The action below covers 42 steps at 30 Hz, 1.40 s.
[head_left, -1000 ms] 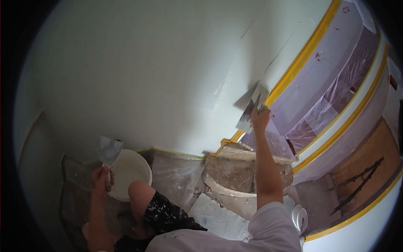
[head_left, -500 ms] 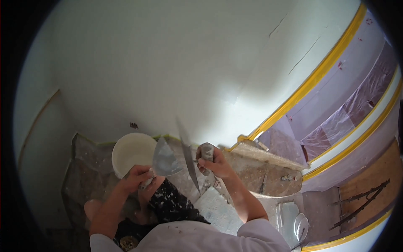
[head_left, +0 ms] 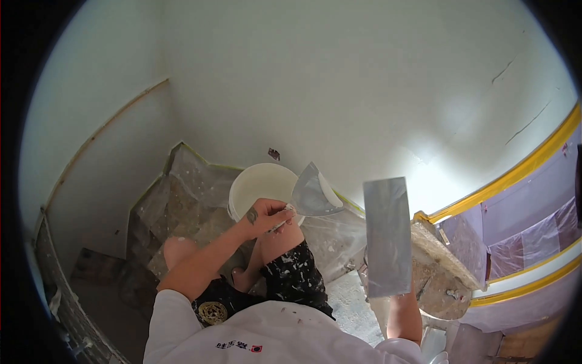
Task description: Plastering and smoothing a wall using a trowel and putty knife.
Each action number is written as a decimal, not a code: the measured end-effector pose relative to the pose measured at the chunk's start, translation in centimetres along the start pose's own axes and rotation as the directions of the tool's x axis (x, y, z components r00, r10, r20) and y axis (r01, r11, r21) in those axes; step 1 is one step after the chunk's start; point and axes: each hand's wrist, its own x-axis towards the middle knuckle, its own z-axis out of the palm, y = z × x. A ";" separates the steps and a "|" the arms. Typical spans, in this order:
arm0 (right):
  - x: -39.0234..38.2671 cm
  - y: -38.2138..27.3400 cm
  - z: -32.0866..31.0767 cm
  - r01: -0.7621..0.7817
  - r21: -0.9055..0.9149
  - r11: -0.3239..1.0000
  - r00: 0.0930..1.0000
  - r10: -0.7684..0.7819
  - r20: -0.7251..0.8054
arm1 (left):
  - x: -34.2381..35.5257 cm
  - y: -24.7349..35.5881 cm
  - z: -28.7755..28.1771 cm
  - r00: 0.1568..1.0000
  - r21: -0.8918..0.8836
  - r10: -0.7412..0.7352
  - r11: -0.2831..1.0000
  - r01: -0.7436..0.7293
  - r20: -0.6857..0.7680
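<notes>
My left hand (head_left: 270, 217) is closed around the handle of a wide putty knife (head_left: 310, 193), its grey fan-shaped blade tilted up and to the right. A white patch of filler lies along the blade's right edge. Just behind that hand stands a white bucket (head_left: 257, 177), its inner wall pale. On the right, the long rectangular plastering trowel (head_left: 388, 236) stands nearly upright, its flat grey face turned towards me. The trowel's blade hides my right hand, which holds it from behind; only my right forearm (head_left: 405, 318) shows below.
A pale wall (head_left: 315, 91) rises ahead, with a small dark hole (head_left: 274, 154) low down and cracks at the far right. Plastic sheeting (head_left: 330, 233) covers the floor. Yellow tape (head_left: 515, 171) and a ledge (head_left: 433, 267) run along the right. A pale board (head_left: 348, 300) lies beside my leg.
The view has swung left. The trowel, edge-on and near the putty knife before, is now apart to the right with its face showing. White filler now shows on the putty knife.
</notes>
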 end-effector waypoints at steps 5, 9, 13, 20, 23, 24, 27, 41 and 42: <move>0.8 1.6 1.3 0.005 0.066 0.998 1.000 -0.006 0.021 | -0.3 -0.4 0.3 0.992 0.068 0.016 0.998 -0.007 -0.123; 1.4 2.7 1.9 0.012 0.133 0.991 1.000 -0.015 0.020 | -0.6 0.0 0.4 0.988 0.075 0.043 0.997 -0.032 -0.148; 1.9 4.0 2.4 0.013 0.214 0.977 1.000 -0.016 0.012 | -1.0 1.0 0.8 0.990 0.118 0.044 0.993 -0.028 -0.137; 2.9 5.8 2.9 0.021 0.350 0.937 1.000 -0.024 0.004 | -1.6 1.9 2.0 0.975 0.436 0.146 0.898 -0.061 -0.165; 3.0 6.3 3.0 0.029 0.396 0.918 1.000 -0.032 -0.001 | -1.7 1.8 2.2 0.753 0.914 0.656 0.273 -0.299 0.051; 3.1 6.4 2.9 0.032 0.410 0.911 0.999 -0.033 -0.005 | -1.6 1.7 2.2 0.745 0.945 0.666 0.210 -0.252 0.051; 3.2 6.2 2.2 0.065 0.441 0.895 0.998 -0.056 -0.035 | -1.3 1.2 1.8 0.778 0.950 0.629 0.243 -0.194 -0.003; -7.0 -23.8 -16.6 0.399 -0.379 0.835 0.533 -0.547 -0.646 | 1.0 -1.1 -0.2 0.965 0.189 -0.023 0.979 0.074 -0.261; -7.1 -25.9 -17.4 0.251 -0.521 0.816 0.443 -0.575 -0.688 | 1.0 -1.2 -0.2 0.966 0.138 -0.034 0.988 0.071 -0.255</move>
